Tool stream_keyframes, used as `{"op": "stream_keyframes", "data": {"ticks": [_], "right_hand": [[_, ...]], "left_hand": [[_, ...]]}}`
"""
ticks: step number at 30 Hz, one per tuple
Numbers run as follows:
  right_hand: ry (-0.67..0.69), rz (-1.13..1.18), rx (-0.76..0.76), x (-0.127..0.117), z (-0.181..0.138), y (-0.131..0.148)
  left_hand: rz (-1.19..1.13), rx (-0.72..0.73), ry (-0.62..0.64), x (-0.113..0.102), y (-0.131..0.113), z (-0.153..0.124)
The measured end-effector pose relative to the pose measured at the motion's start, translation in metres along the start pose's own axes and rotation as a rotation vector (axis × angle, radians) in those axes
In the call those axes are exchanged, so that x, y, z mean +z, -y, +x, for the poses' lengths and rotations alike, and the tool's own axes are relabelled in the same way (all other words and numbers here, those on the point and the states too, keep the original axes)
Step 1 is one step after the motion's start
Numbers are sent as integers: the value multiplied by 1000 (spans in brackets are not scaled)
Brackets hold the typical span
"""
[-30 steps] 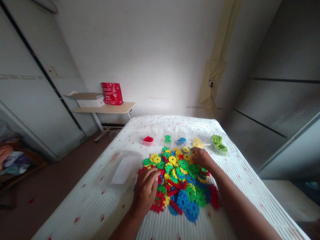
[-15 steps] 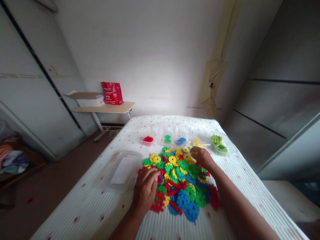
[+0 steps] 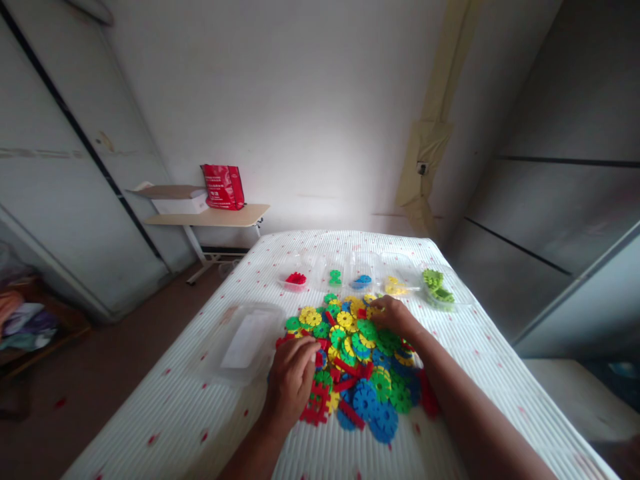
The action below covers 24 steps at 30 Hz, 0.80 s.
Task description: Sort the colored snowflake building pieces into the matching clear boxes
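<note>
A loose pile of red, yellow, green and blue plastic notched building discs and bars (image 3: 367, 363) lies on the table (image 3: 165, 413). My left hand (image 3: 293, 373) rests at the pile's left edge, its fingers loosely bent over red pieces; it seems to hold nothing. At the far right of the pile, my right hand (image 3: 394, 315) reaches down among yellow discs with its fingers drawn together. Whatever lies between those fingertips is hidden. Just beyond it stands a clear tub with yellow pieces (image 3: 395, 287).
Along the back stand clear tubs with red pieces (image 3: 296, 280), green pieces (image 3: 335, 278), blue pieces (image 3: 361, 283) and light green pieces (image 3: 438, 287). A clear plastic lid or box (image 3: 245, 340) with white paper lies left. A side table (image 3: 235, 215) bears a red bag (image 3: 223, 188).
My right hand has shifted a little left over the yellow discs, away from the tub with yellow pieces. My left hand has stayed in place.
</note>
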State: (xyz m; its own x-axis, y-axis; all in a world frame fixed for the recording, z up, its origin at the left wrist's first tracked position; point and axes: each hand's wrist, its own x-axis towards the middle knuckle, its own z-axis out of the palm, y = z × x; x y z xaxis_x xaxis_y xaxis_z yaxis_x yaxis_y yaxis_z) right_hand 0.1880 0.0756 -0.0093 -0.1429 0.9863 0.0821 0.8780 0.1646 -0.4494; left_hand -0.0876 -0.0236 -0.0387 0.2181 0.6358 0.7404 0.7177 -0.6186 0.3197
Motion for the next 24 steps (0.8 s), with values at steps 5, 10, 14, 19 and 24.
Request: {"op": "stream_keyframes", "data": {"ticks": [5,10,14,19,24], "right_hand": [[-39,-48,-34,2,-1,-3],[-56,-117,-47,-1,-3,-1],[-65,-144,-22,-3,-5,2],[-80,-49,23,-4,-5,1],[-68,180,56,-13,-4,-10]], "left_hand": [[4,-7,-4,0,0,0],[10,2,-4,0,0,-1],[14,9,-10,1,2,-2],[5,13,-14,1,2,-1],[12,4,-7,1,1,-1]]}}
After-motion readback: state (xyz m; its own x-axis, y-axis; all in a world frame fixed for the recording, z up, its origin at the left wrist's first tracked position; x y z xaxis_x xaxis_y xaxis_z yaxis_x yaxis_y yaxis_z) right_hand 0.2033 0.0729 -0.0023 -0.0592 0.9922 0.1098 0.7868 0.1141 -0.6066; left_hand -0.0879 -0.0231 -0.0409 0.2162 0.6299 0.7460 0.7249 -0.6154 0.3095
